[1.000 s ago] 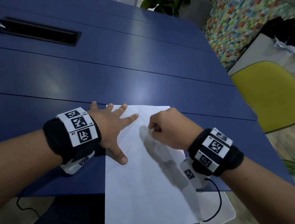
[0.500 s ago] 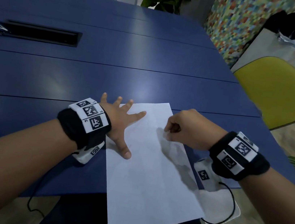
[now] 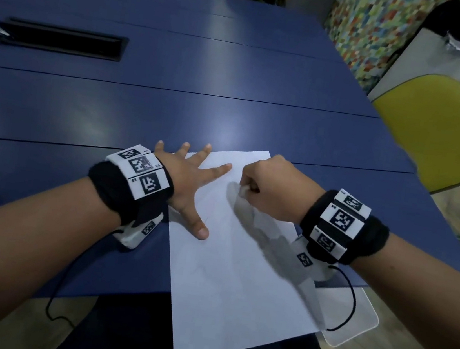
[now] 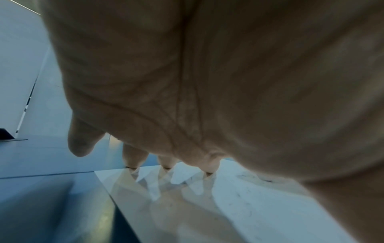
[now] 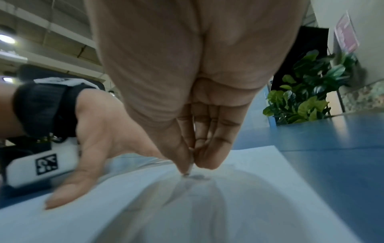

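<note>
**Figure.** Head view: a white sheet [image 3: 237, 279] lies on the blue bench [image 3: 172, 113], long axis running near to far, its near end overhanging the bench's near edge. The left hand [image 3: 187, 186] lies wide and flat on the sheet's far left part and partly on the bench, fingers [image 3: 217, 170] spread and thumb pointing near. The right hand [image 3: 275, 192], just right of it and not touching it, is curled, pinching a small white piece [image 3: 244, 189] at the fingertips; whether it is an eraser or a stub cannot be told. Right wrist view: the piece's grey end meets the sheet, a faint smudge [image 5: 197, 176] just beside it.

Judgement: the right hand works while the left hand pins; most of the sheet lies near of the contact point, along the long axis, so strokes drawn towards the person run lengthwise; the overhanging near end, unsupported, may buckle.
</note>
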`<state>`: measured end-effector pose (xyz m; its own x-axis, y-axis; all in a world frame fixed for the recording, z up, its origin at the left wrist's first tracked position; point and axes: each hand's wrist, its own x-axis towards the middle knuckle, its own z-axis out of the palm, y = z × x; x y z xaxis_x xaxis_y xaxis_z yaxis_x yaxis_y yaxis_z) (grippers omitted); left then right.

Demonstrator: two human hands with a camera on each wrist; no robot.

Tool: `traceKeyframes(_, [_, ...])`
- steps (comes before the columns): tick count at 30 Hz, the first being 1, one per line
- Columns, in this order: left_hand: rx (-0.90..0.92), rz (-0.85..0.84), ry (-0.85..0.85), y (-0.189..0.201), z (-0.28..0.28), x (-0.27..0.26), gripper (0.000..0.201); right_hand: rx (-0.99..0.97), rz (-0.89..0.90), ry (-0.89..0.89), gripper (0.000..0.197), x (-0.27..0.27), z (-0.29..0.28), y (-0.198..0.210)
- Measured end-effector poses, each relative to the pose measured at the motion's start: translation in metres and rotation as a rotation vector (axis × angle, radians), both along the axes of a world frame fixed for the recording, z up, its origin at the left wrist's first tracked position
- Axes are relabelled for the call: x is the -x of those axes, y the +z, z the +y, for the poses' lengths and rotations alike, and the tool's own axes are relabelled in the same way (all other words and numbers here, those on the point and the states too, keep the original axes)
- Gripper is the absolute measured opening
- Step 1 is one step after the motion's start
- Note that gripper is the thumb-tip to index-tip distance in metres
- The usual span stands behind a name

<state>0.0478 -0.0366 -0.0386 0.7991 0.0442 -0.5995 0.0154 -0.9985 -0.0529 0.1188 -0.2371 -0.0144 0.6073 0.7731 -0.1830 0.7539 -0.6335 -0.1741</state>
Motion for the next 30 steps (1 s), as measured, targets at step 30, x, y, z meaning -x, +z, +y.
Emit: traceKeyframes(30, [0.018, -0.053, -0.003, -0.004, 0.002, 0.000, 0.160, 0.042, -0.014, 0.067, 0.013, 0.027, 0.027, -0.001])
